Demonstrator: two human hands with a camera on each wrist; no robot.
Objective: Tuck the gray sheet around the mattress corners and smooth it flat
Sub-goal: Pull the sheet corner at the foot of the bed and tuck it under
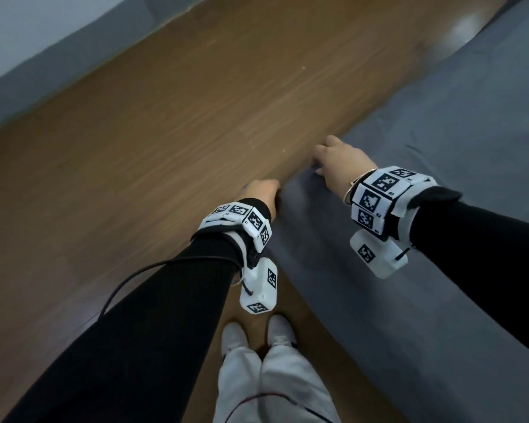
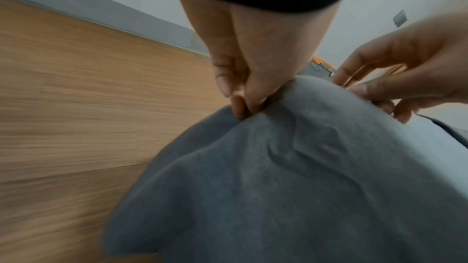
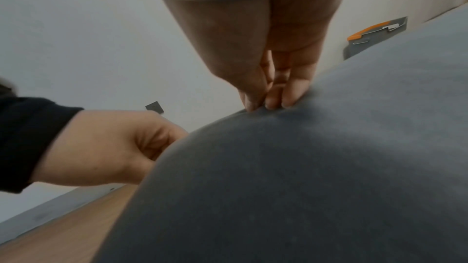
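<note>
At the bed's corner beside the wood floor (image 1: 153, 141), the gray sheet (image 1: 440, 141) lies over the mattress, its edge bunched and lifted. Left hand (image 1: 261, 192) pinches that edge between thumb and fingers; right hand (image 1: 338, 161) pinches it just beside. Recommended: keep both grips firm, draw the fabric down evenly over the corner, tuck underneath, then smooth the remaining wrinkles outward.

Sheet (image 1: 440, 184) right of floor (image 1: 135, 148); both hands on sheet's left edge.
</note>
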